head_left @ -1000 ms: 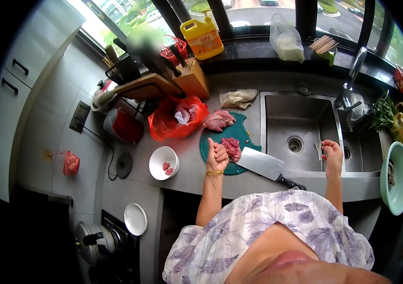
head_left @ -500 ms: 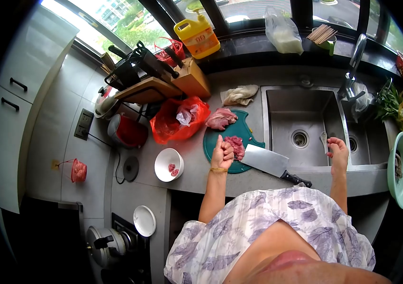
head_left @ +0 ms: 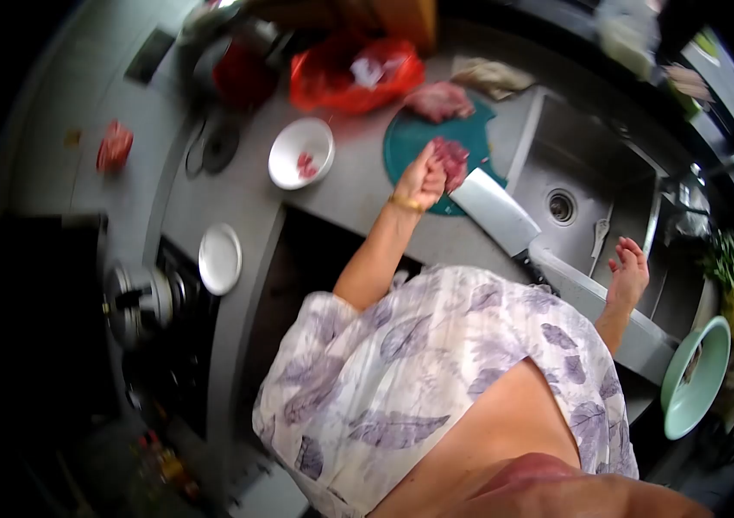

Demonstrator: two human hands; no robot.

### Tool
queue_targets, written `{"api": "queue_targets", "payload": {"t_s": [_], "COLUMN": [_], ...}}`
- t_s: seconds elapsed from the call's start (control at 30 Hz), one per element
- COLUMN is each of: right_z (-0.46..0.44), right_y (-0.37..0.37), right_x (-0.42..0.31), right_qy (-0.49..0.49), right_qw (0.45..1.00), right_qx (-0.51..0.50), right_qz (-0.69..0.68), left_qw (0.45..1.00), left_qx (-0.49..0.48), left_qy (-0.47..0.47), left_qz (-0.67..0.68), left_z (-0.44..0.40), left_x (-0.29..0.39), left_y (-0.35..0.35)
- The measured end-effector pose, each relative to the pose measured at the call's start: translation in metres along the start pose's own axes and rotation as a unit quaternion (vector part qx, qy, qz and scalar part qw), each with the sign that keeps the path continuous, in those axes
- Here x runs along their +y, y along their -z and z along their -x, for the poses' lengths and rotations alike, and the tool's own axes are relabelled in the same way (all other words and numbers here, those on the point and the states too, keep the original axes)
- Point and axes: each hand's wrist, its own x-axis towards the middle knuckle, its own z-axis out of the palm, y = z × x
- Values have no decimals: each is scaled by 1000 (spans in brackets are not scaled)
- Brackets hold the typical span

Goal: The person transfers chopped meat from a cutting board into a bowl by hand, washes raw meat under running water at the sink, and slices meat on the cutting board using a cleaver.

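Observation:
My left hand [head_left: 421, 180] is curled closed at the near edge of the green cutting board [head_left: 403, 142], beside a heap of cut raw meat [head_left: 450, 164]. Whatever its fingers may hold is hidden. Behind the heap lies a larger piece of raw meat [head_left: 440, 102]. A cleaver [head_left: 498, 211] rests with its blade partly on the board, its black handle [head_left: 536, 271] toward me. Over the sink's near side, my right hand [head_left: 628, 272] hangs with its fingers apart and nothing visible in them. Close to it, a white spoon [head_left: 600, 237] lies in the sink.
Left of the board stands a white bowl [head_left: 301, 154] with a few meat pieces, near a red plastic bag [head_left: 354, 82]. The metal sink [head_left: 548, 142] is to the right, a pale green basin [head_left: 696, 380] beyond it. A white plate [head_left: 220, 259] sits by the stove.
The head view has turned and shifted, so the counter appears tilted. My left hand stays closed beside the cut meat. My right hand's fingers are more spread.

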Motion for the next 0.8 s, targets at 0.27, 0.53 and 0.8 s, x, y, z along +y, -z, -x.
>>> {"api": "queue_targets", "payload": {"t_s": [0.27, 0.53, 0.8], "right_z": [-9, -2, 9], "right_y": [2, -20, -17], "right_x": [-1, -7, -10], "right_qy": [-5, -3, -15], "right_qw": [999, 998, 999], "right_qx": [-27, -41, -16], "right_qz": [22, 43, 42], "left_qw": [932, 908, 831], "left_qx": [229, 296, 384], "left_qy": [-244, -214, -164], "left_qz": [-140, -203, -367], "left_z": [43, 76, 66], "left_x": [86, 183, 190], "left_y": [23, 74, 120]}}
